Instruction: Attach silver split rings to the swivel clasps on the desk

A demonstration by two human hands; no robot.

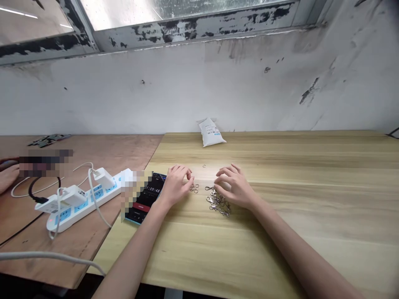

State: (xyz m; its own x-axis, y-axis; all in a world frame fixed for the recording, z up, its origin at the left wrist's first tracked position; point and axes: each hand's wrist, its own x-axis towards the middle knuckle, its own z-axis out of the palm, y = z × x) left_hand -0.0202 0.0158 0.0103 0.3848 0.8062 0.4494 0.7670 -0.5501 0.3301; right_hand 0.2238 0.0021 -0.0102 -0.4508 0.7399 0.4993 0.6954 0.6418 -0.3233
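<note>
My left hand (177, 185) rests low over the wooden table, its fingers loosely curled and the thumb a little apart from the index finger. Just beside its thumb lie a few small metal rings (196, 186), partly hidden by the hand. Over to the right, my right hand (235, 185) hovers with fingers spread at the edge of a small pile of silver lobster clasps (215, 201). Its thumb and fingertips are close to the clasps, and some clasps are hidden under it. One single ring (204, 166) lies farther back between the hands. Nothing is visible in either hand.
A phone (146, 199) showing a timer lies left of my left forearm. A white power strip (90, 199) with chargers and cables sits on the brown table. A white packet (212, 133) stands by the wall. Another person's hand (9, 177) is at far left.
</note>
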